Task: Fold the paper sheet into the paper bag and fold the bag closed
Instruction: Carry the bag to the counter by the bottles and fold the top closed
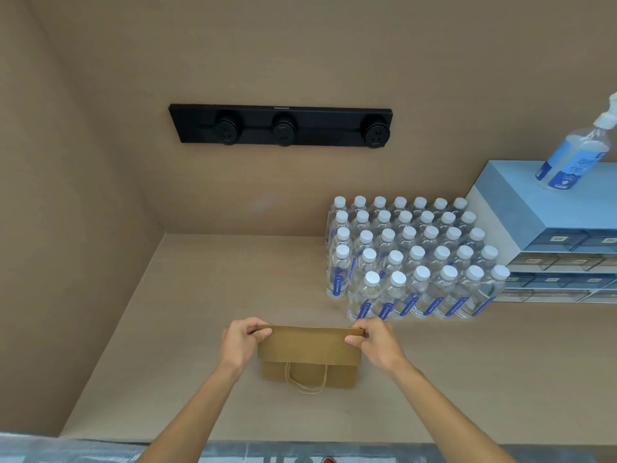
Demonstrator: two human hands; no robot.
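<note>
On tan tabletop [200,295], close to you: brown paper bag [309,349] lies flat, top part folded over toward you, twine handle [309,384] showing below flap. Your left hand [242,342] pinches bag's far left corner, thumb on top; your right hand [375,342] pinches far right corner same way. Paper sheet not visible. Block of water bottles [414,259] stands just beyond right hand. Drawer cabinet [551,228] at far right carries spray bottle [574,155]. Black socket strip [282,125] on back wall.
</note>
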